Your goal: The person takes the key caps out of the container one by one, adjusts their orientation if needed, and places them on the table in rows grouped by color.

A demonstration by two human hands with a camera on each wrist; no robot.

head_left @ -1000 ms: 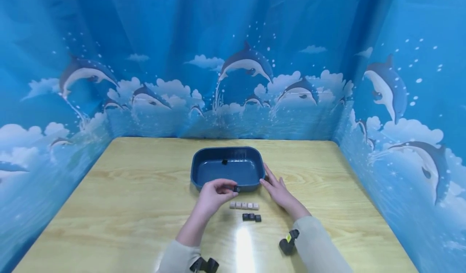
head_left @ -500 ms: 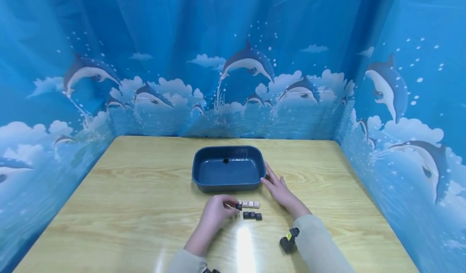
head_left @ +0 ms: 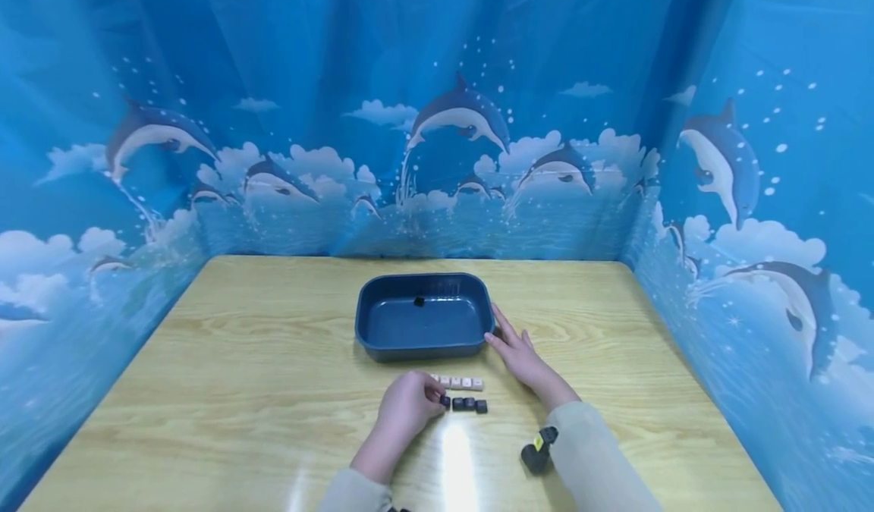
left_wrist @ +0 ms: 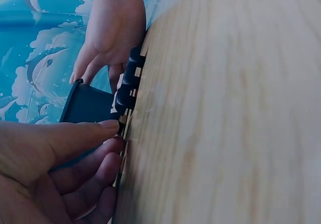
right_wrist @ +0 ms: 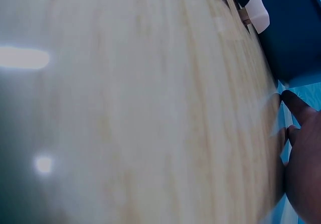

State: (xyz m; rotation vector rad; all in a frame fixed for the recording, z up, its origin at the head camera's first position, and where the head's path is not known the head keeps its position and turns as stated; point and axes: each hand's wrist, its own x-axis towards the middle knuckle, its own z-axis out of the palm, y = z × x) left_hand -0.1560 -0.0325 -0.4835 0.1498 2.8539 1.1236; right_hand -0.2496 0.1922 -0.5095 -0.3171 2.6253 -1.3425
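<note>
My left hand [head_left: 410, 404] pinches a black keycap [head_left: 445, 402] between thumb and fingers, at the left end of a short row of black keycaps [head_left: 470, 404] on the table. Just beyond them lies a row of white keycaps [head_left: 460, 382], its left end partly covered by my left fingers. My right hand [head_left: 522, 360] rests with extended fingers at the right side of a dark blue bin [head_left: 423, 351]. One black keycap [head_left: 419, 301] is inside that bin, toward its back wall. In the left wrist view, the thumb [left_wrist: 108, 125] presses down close over the tabletop.
The light wood table [head_left: 259, 391] extends to a blue dolphin-print curtain [head_left: 307, 117] at the back and sides. A bright reflection lies on the wood in front of the black keycaps. Black wrist cameras are strapped over the sleeves.
My left hand has come from the bin's front rim down toward me with the black keycap, setting it beside the black row. My right hand stays at the bin.
</note>
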